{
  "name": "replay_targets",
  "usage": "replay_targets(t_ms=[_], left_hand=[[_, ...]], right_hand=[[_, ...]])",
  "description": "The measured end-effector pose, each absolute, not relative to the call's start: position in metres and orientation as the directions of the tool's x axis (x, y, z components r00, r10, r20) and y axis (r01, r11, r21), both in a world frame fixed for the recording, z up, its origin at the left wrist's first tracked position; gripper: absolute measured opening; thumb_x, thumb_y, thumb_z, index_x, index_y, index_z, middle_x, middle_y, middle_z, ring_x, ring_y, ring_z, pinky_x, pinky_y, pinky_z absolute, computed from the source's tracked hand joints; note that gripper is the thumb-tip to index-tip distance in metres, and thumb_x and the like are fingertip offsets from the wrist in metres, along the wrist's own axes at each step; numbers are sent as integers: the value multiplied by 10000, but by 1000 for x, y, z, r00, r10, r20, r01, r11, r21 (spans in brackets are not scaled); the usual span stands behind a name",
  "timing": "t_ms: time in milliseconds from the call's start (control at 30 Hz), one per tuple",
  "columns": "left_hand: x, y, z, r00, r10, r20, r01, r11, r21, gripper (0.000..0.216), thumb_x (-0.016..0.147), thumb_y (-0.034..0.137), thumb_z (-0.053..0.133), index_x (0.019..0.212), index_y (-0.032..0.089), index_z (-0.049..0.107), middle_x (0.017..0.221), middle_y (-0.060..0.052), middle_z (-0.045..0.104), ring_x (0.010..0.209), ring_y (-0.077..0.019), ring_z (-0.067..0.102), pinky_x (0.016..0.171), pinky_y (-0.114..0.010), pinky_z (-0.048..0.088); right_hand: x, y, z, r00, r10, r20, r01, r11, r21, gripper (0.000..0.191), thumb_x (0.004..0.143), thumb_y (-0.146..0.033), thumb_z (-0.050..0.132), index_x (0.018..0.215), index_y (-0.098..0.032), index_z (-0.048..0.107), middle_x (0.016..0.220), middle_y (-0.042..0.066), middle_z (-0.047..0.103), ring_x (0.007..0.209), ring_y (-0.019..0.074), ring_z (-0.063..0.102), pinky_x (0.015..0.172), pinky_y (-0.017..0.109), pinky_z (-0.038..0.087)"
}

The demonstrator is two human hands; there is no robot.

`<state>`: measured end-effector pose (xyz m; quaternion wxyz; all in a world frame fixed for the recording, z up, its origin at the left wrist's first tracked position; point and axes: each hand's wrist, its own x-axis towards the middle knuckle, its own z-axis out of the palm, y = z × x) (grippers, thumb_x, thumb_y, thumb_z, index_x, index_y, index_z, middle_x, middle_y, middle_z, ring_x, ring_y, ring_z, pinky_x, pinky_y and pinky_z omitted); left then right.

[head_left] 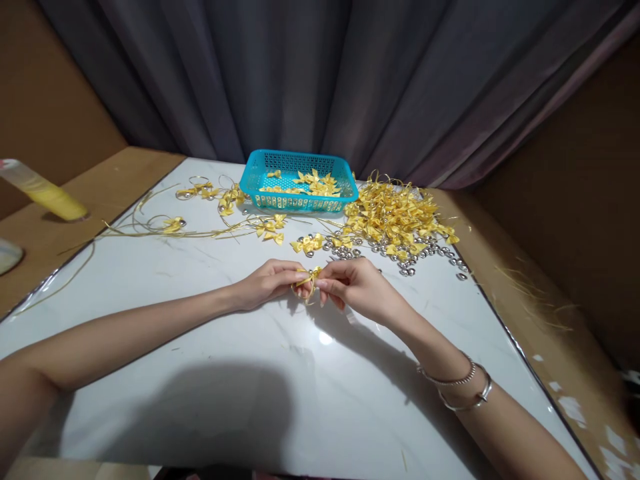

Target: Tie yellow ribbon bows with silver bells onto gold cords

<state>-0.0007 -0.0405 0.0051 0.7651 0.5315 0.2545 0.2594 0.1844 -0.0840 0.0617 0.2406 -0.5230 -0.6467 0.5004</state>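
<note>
Near the middle of the white tabletop, my left hand [270,283] and my right hand [357,283] meet at a small yellow ribbon bow [315,273] with a loop of gold cord [303,293] hanging below it. My left thumb and fingers pinch the bow's left side. The right fingertips close on its right side. Just beyond the hands lie loose yellow bows [307,244] and small silver bells or beads [345,253]; their exact kind is too small to tell. Fingers partly hide how the cord joins the bow.
A blue plastic basket [300,204] holding yellow bows stands at the back. Right of it is a large heap of yellow bows [393,213]. Gold cords [200,233] trail across the left. A yellow-filled clear cylinder [50,193] lies left; a grey curtain [280,80] hangs behind.
</note>
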Motion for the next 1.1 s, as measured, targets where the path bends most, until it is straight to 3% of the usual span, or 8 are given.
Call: replay_targets(t_ms=[167,433,533,633,700,800,933,1100], left_hand=[[1,-41,6,714,690,-118,-125,292,948,227,756,323,645,702,105,671,695,-54,633,673,-131,544,662,-248,413],[0,-41,8,738,670,-79,-49,170,984,248,779,337,608,687,111,655,693,-57,635,668,-136,542,666,-256,426],[0,-41,6,729,682,-61,-24,115,993,252,802,333,583,705,112,653,683,-50,633,658,-128,540,670,-251,426],[0,-43,8,744,665,-63,20,72,997,263,811,338,576,689,114,641,666,-46,630,643,-123,543,656,-242,427],[0,-44,10,763,642,-71,58,41,997,282,814,352,571,671,116,629,664,-49,630,641,-128,548,641,-240,429],[-1,-45,11,791,610,-51,73,-11,997,290,826,352,544,672,119,620,668,-43,624,647,-132,552,651,-244,439],[-2,-44,10,817,577,-24,72,-60,996,273,831,324,516,677,123,619,675,-38,618,654,-131,548,674,-245,443],[0,-44,10,795,606,-25,65,-44,997,248,818,290,509,656,127,601,656,-32,604,640,-125,531,670,-239,430]], right_hand=[[192,-81,67,-359,914,-187,541,41,-840,174,783,-107,546,639,-141,638,557,-6,603,461,64,463,495,208,371],[191,-83,61,-366,928,-71,584,169,-794,169,815,-156,533,692,-165,649,606,-4,630,505,84,482,546,227,378],[194,-85,66,-374,927,6,721,295,-627,83,832,-189,548,820,-166,627,766,30,656,585,114,521,584,248,380],[193,-90,71,-429,891,149,785,449,-427,126,874,-222,510,968,-152,557,967,95,604,769,170,540,640,269,394],[189,-92,70,-530,830,176,772,557,-306,109,887,-156,455,960,-139,534,953,103,575,832,190,517,662,273,392],[183,-94,64,-649,748,137,735,664,-139,172,840,-31,405,859,-144,533,834,76,560,747,182,473,632,274,366],[179,-94,58,-695,709,119,708,704,-53,231,782,33,386,789,-149,527,787,61,552,685,167,439,615,273,342],[178,-93,54,-698,696,168,709,705,25,200,847,-28,383,787,-129,545,745,65,550,662,171,439,612,279,329]])
